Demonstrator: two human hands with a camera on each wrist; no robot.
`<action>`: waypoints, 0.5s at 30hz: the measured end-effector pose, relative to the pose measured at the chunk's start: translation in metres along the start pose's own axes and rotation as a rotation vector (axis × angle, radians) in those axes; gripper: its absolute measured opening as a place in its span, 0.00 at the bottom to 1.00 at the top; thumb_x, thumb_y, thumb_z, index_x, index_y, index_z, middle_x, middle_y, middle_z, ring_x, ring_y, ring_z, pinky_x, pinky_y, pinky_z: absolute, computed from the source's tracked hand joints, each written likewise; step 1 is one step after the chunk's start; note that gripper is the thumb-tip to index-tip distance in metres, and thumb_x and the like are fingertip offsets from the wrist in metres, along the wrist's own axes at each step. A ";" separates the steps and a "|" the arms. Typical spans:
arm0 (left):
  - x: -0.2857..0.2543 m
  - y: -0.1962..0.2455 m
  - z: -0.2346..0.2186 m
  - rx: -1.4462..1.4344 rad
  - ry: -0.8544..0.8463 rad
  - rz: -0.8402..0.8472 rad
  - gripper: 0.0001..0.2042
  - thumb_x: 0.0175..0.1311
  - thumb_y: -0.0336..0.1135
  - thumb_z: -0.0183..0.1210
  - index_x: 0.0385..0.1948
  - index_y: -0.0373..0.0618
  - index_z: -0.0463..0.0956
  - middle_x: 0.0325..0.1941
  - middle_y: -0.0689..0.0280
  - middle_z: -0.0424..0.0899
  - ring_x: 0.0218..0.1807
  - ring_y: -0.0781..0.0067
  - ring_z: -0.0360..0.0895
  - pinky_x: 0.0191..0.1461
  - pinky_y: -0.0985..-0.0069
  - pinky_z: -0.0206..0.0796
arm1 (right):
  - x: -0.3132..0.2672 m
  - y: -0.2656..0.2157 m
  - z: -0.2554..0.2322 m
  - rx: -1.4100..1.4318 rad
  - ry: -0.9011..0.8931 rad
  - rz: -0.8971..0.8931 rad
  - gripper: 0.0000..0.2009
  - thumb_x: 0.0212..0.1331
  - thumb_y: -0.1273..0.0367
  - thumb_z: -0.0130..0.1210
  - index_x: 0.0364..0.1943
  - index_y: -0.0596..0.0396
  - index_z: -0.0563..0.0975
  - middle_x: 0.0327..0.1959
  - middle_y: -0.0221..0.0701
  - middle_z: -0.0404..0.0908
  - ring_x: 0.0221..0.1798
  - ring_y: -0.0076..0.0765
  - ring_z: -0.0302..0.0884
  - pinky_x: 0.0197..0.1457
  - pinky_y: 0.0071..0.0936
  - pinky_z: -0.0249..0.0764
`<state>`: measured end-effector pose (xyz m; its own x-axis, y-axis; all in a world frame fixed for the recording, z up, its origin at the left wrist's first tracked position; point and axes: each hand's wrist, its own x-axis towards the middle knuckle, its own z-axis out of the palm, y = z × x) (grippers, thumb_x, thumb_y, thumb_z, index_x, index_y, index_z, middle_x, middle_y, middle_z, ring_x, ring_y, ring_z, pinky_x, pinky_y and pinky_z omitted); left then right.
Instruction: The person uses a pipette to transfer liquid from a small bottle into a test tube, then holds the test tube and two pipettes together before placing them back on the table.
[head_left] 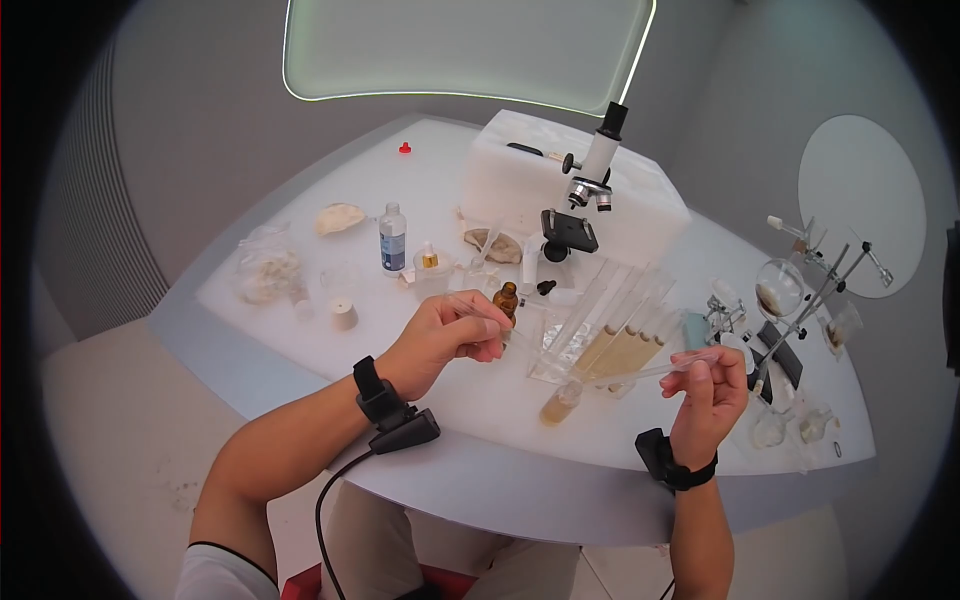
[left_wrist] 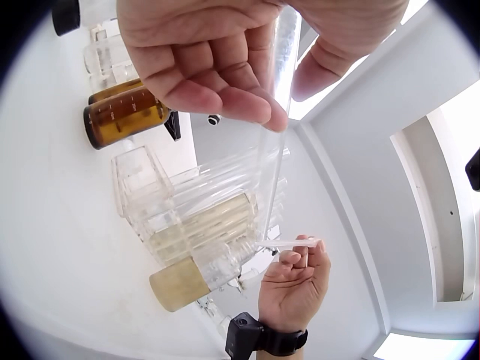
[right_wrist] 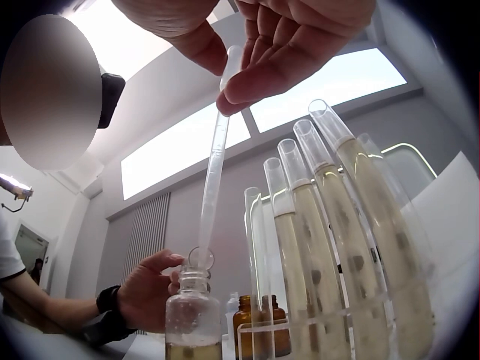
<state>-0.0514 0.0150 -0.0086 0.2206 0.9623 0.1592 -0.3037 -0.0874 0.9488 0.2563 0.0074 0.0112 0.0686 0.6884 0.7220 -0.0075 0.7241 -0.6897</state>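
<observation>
My left hand [head_left: 450, 330] pinches a clear glass test tube [left_wrist: 284, 64] between thumb and fingers, its far end slanting down to the right. In my right hand [head_left: 712, 388] a translucent plastic dropper [right_wrist: 214, 169] is held by its bulb between thumb and fingers. The dropper's tip overlaps the tube's round mouth in the right wrist view, just above the neck of a small clear bottle [right_wrist: 193, 311]. Yellowish liquid sits in the bottle's lower part. Close behind it stands a clear rack [left_wrist: 142, 184] with several test tubes [right_wrist: 341, 225], some filled with pale brownish liquid.
An amber bottle [head_left: 507, 296] stands behind my left hand. Farther back are a microscope [head_left: 596, 160] on a white block, a labelled bottle [head_left: 392, 240] and stones. Metal stands with a round flask [head_left: 779, 287] are at the right; a plastic bag [head_left: 268, 268] lies at the left.
</observation>
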 end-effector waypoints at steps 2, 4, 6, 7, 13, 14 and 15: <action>0.001 -0.001 0.000 -0.008 -0.003 0.005 0.08 0.63 0.31 0.55 0.39 0.40 0.78 0.29 0.65 0.81 0.32 0.78 0.78 0.42 0.80 0.70 | 0.001 -0.001 -0.001 0.001 0.003 -0.004 0.05 0.67 0.74 0.52 0.41 0.61 0.70 0.35 0.43 0.82 0.27 0.25 0.80 0.28 0.20 0.77; 0.001 0.000 0.000 -0.003 0.002 0.003 0.08 0.63 0.31 0.55 0.39 0.40 0.78 0.29 0.65 0.81 0.32 0.78 0.78 0.41 0.79 0.70 | 0.000 -0.001 -0.001 0.001 -0.003 0.004 0.05 0.67 0.74 0.52 0.42 0.61 0.70 0.35 0.43 0.82 0.27 0.25 0.80 0.28 0.20 0.77; 0.001 -0.001 0.000 -0.004 0.008 -0.008 0.08 0.63 0.31 0.55 0.39 0.40 0.78 0.29 0.65 0.81 0.32 0.78 0.78 0.41 0.79 0.70 | 0.000 -0.001 0.000 0.003 -0.008 0.002 0.05 0.66 0.74 0.51 0.42 0.61 0.70 0.35 0.43 0.82 0.27 0.25 0.80 0.28 0.20 0.77; 0.001 0.000 0.001 0.005 0.012 0.001 0.07 0.63 0.31 0.55 0.39 0.40 0.78 0.29 0.65 0.81 0.31 0.78 0.78 0.41 0.79 0.70 | -0.001 0.000 -0.001 0.004 -0.011 0.000 0.05 0.66 0.75 0.51 0.42 0.61 0.70 0.35 0.43 0.82 0.27 0.25 0.80 0.28 0.20 0.77; 0.001 0.001 0.003 -0.002 0.021 -0.006 0.07 0.62 0.31 0.56 0.39 0.40 0.78 0.29 0.65 0.81 0.31 0.78 0.78 0.42 0.78 0.70 | -0.001 -0.001 -0.002 0.016 -0.024 0.006 0.04 0.66 0.76 0.51 0.42 0.61 0.70 0.36 0.43 0.83 0.27 0.25 0.81 0.30 0.20 0.78; 0.001 0.000 0.002 0.002 0.018 -0.002 0.07 0.62 0.31 0.56 0.39 0.40 0.78 0.29 0.65 0.81 0.31 0.78 0.78 0.42 0.78 0.70 | -0.001 -0.001 -0.003 0.012 -0.022 0.006 0.04 0.66 0.76 0.51 0.42 0.61 0.70 0.36 0.43 0.83 0.27 0.25 0.81 0.30 0.20 0.78; 0.001 0.000 0.002 0.001 0.016 -0.003 0.07 0.62 0.31 0.56 0.39 0.40 0.78 0.29 0.65 0.81 0.31 0.78 0.78 0.42 0.78 0.70 | -0.001 -0.001 -0.003 0.010 -0.024 0.005 0.05 0.66 0.76 0.51 0.42 0.61 0.70 0.36 0.43 0.83 0.27 0.25 0.81 0.30 0.20 0.78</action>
<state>-0.0492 0.0155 -0.0075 0.2070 0.9664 0.1525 -0.3024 -0.0851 0.9494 0.2593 0.0062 0.0112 0.0445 0.6928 0.7198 -0.0174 0.7209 -0.6928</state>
